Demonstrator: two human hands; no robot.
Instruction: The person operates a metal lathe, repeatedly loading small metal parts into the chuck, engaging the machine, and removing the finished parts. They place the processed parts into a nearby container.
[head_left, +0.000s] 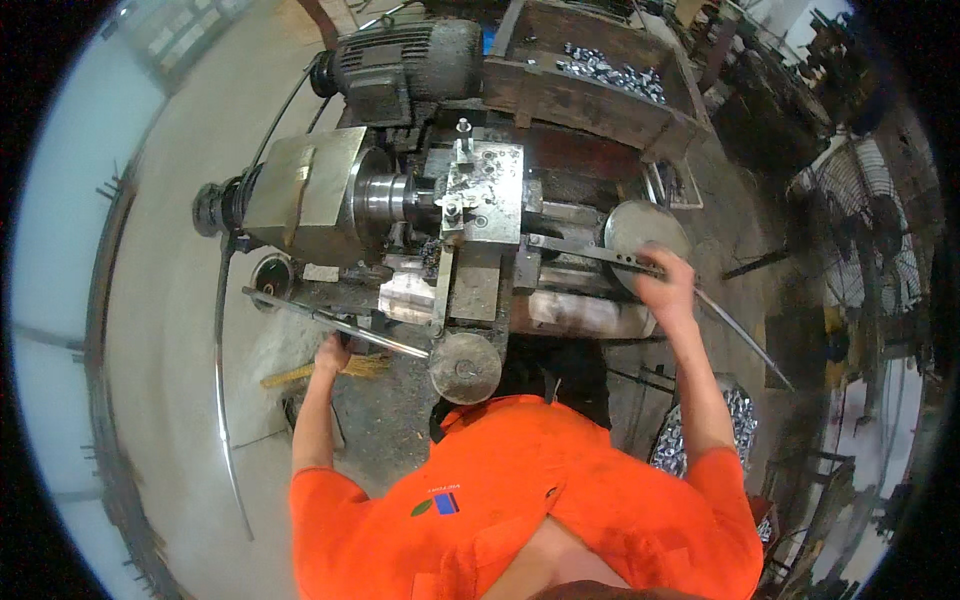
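Note:
My left hand (331, 354) is closed at the lower left of the lathe, just below a long bright steel rod (345, 325). What its fingers grip is hidden. Behind that hand a yellow straw brush (290, 376) shows low down by the floor. On the right, the fingers of my right hand (668, 280) wrap round the end of a flat steel lever (590, 250) with holes in it. A large round metal disc (640, 228) sits beside this lever. Between my hands is the lathe's tool slide (495, 190), facing the round chuck (385, 197).
A grey motor (415, 65) stands behind the lathe, beside a wooden box (570, 95) holding many small shiny metal parts. A round plate (465, 368) juts toward my waist. More metal parts (740, 420) lie in a container at my right. A fan (860, 215) stands far right.

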